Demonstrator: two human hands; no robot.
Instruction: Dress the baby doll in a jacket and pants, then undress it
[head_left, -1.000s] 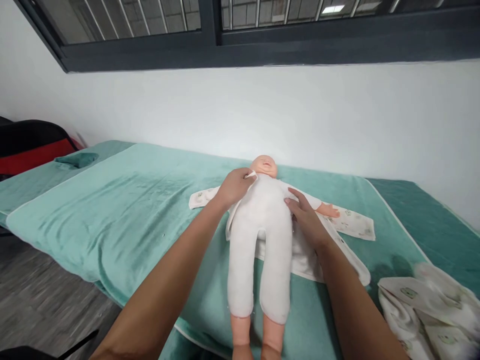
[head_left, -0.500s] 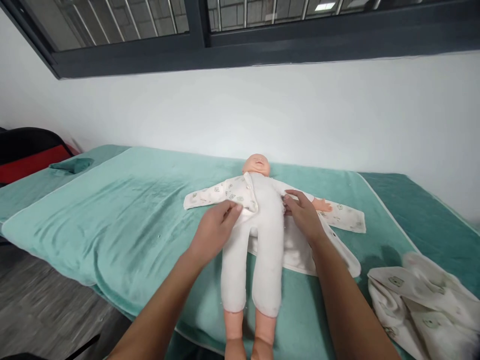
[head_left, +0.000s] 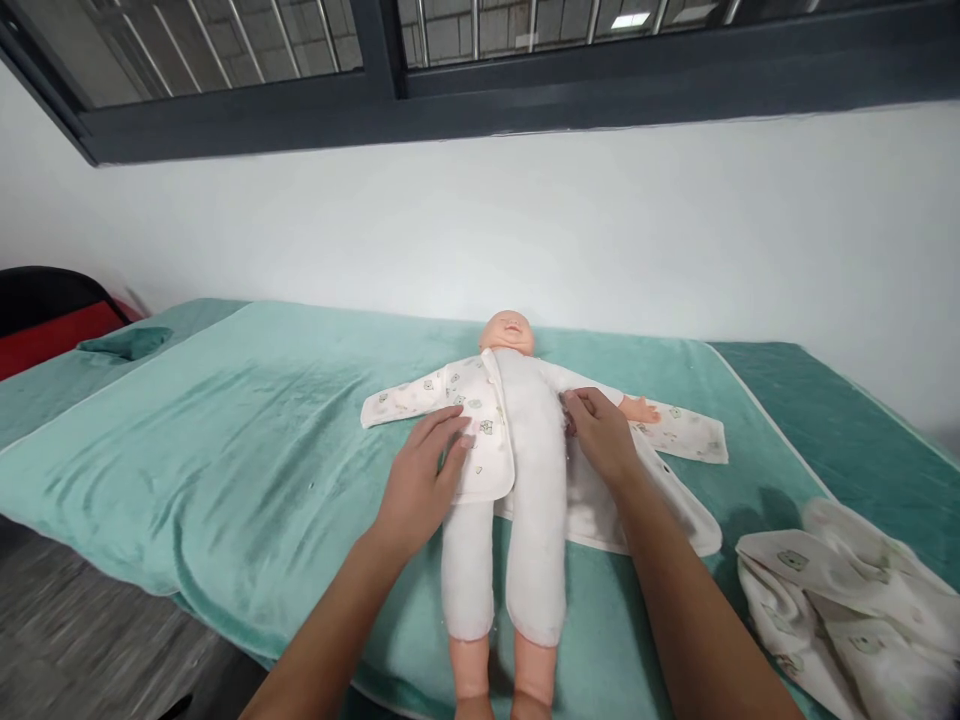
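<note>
A baby doll point(head_left: 531, 430) with a white cloth body lies on its back, head toward the wall. A white baby shirt point(head_left: 484, 455) with small printed figures is partly on it. The shirt's left sleeve and front panel cover that side of the doll, and the panel lies flat over the chest and hip. My left hand point(head_left: 427, 470) rests on the panel's outer edge, fingers apart. My right hand point(head_left: 602, 430) is closed in a pinch at the doll's right-hand side; what it grips is hidden. The other panel point(head_left: 600, 510) lies spread beneath, and the doll's bare hand point(head_left: 639, 409) lies over the other sleeve point(head_left: 686, 432).
A crumpled printed baby garment point(head_left: 847, 600) lies at the lower right. Green velvety covering point(head_left: 247, 430) spreads over the bed. A white wall point(head_left: 450, 230) and dark window frame point(head_left: 262, 125) stand behind. A black and red object point(head_left: 52, 325) is at the far left.
The left front panel, folded up before, now lies flat over the doll's hip. My left hand has let go of its edge and opened. My right hand stays nearly in place.
</note>
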